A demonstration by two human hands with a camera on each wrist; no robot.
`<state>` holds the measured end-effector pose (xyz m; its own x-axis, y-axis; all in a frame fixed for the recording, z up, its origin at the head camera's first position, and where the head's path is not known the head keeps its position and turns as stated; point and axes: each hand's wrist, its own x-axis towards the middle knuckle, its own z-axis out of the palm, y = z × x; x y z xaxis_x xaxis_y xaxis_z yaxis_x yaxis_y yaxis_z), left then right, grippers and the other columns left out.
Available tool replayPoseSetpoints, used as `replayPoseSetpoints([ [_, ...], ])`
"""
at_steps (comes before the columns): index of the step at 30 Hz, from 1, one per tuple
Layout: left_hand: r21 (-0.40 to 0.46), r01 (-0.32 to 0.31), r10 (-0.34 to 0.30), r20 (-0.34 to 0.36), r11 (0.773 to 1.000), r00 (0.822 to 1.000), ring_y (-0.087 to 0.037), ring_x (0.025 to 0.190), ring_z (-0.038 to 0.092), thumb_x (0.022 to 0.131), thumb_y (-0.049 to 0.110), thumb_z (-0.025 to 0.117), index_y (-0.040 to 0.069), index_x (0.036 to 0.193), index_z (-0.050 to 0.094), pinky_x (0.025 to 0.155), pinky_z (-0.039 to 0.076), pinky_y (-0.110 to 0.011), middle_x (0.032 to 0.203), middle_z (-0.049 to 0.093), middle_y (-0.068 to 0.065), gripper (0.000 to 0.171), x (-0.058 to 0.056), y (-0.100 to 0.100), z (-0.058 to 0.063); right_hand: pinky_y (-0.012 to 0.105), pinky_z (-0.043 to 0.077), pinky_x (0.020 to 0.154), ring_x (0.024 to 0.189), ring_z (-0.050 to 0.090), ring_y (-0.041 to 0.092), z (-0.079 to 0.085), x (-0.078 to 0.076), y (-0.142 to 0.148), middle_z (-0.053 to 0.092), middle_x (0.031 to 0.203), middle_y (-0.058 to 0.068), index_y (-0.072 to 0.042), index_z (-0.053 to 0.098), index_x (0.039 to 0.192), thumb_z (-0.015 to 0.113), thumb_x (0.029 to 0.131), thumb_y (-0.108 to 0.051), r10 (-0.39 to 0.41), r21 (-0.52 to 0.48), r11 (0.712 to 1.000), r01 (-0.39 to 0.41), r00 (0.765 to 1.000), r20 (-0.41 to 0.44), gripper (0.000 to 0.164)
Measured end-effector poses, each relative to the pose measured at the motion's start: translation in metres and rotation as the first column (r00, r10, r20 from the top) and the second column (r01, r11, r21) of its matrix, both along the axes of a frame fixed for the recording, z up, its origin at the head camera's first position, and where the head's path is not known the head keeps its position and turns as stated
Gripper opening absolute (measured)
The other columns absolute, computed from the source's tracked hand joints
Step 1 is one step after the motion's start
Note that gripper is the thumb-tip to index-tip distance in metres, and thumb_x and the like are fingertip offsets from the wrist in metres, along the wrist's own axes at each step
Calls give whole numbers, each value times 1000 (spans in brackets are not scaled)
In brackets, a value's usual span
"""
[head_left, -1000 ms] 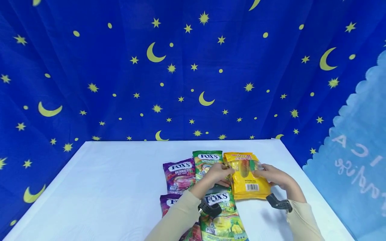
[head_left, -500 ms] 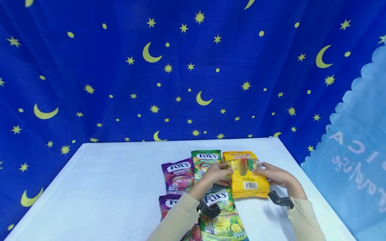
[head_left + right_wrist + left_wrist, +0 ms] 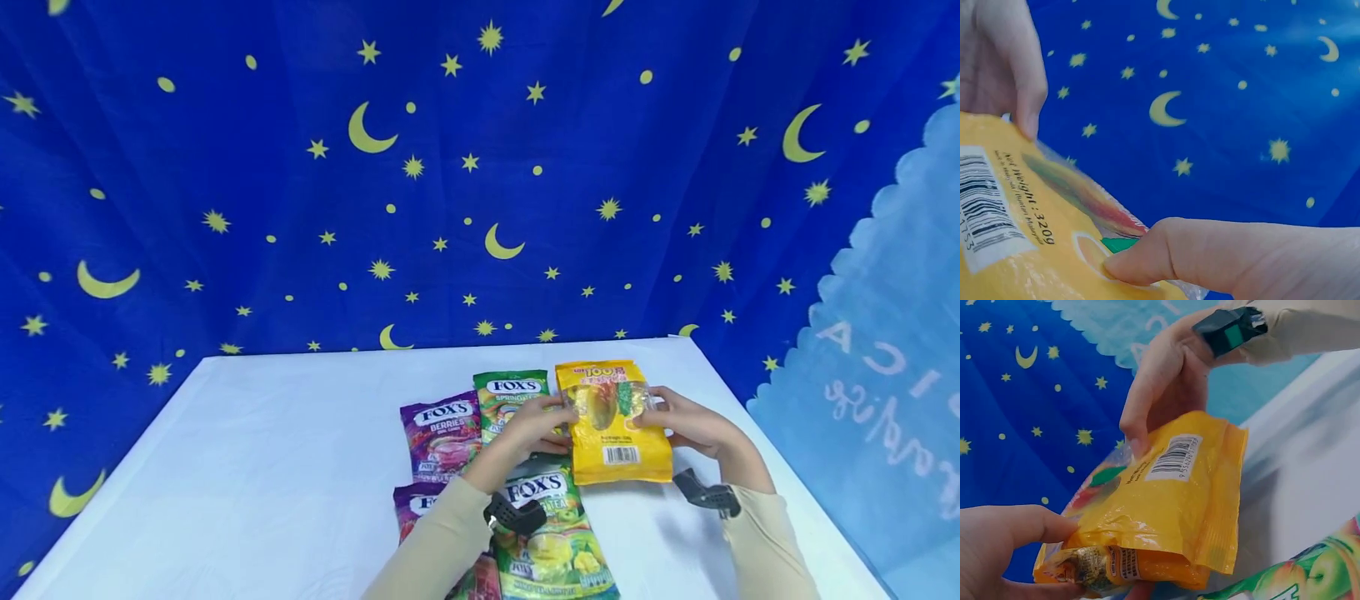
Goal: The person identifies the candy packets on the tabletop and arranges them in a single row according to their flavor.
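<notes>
A yellow bag of mango candy [image 3: 621, 454], with a barcode and a clear window, is held between both hands at the right of the table. My left hand [image 3: 528, 429] grips its left edge, thumb on the front and fingers behind, as the left wrist view also shows. On the opposite edge my right hand [image 3: 693, 423] pinches it, its thumb [image 3: 1147, 253] pressing the front in the right wrist view. The bag tilts up, its lower end off the tabletop. Fingers behind it are partly hidden.
Fox's candy bags lie left of the yellow one: purple berries [image 3: 442, 433], green spring tea [image 3: 512, 385], a nearer green bag [image 3: 555, 542] and a nearer purple bag [image 3: 412, 504], partly covered by my left sleeve. A star-patterned blue cloth [image 3: 300, 183] backs the white table [image 3: 262, 467].
Both hands have raised the yellow bag slightly, and it sits higher in the head view. The Fox's bags keep their places; the head view has shifted a little.
</notes>
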<state>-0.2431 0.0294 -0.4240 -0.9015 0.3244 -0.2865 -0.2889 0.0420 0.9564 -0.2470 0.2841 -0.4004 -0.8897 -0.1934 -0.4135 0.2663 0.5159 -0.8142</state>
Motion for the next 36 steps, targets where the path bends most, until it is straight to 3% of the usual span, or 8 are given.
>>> replayPoseSetpoints([
  [8,23,23,-23,9,999,1000,-25,79,68,86,18,69,3,145,40,78,56,-40,99,66,-13,67,0,-15,8,47,50,89,102,55,30,10,3,-12,45,126,27,3,9,148,64,89,-28,6,-5,1000,-6,1000,-29,86],
  [16,-37,9,-10,-30,999,999,-26,81,69,89,19,68,5,147,37,79,56,-42,103,67,-14,67,5,-44,19,53,48,91,112,51,36,15,7,-41,38,132,26,0,10,149,67,88,-28,37,-2,999,-37,996,-83,88],
  [24,-90,101,-110,-111,991,988,-30,88,68,90,21,68,1,146,37,83,54,-47,108,66,-17,67,8,-79,31,49,51,87,111,54,33,16,13,-64,40,137,27,-3,15,149,68,87,-26,45,-48,998,-50,994,-97,85],
  [36,-74,56,-68,-172,996,983,-31,87,68,87,26,74,-2,145,37,81,55,-44,115,63,-23,73,20,-108,20,49,51,88,111,55,32,16,19,-89,38,141,26,-6,19,148,70,86,-27,62,-81,994,-70,993,-98,84],
])
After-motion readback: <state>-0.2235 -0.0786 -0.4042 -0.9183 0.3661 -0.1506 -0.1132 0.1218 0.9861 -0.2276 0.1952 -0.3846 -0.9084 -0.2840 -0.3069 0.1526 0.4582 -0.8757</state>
